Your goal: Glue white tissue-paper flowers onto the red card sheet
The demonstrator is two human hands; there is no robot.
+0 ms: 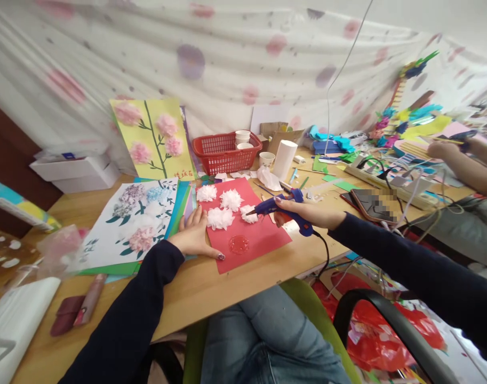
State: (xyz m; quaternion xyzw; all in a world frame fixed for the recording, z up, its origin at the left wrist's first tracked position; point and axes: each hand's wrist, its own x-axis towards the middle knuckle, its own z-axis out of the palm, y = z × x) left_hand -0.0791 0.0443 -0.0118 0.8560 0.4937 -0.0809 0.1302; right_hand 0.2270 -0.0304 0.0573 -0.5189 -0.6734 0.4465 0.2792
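Note:
My right hand [297, 212] is wrapped round a blue hot glue gun [307, 226], its nozzle pointing left over a white paper flower. Beneath it lies a red sheet of paper [263, 242] bearing several fluffy white paper flowers [220, 218]. Close to the sheet's front edge is a round patch of clear glue [239, 244]. My left hand [198, 238] rests with fingers spread on the sheet's left edge, holding nothing. The gun's black cord runs down off the table edge.
Left of the sheet lies a flower picture [103, 234] on coloured paper. Behind stand a yellow flower picture [155, 154], a red basket [223, 157] with cups and a white paper roll [285, 160]. Phones [373, 205] and a power strip [387, 181] sit right, near another person's hands [447, 149].

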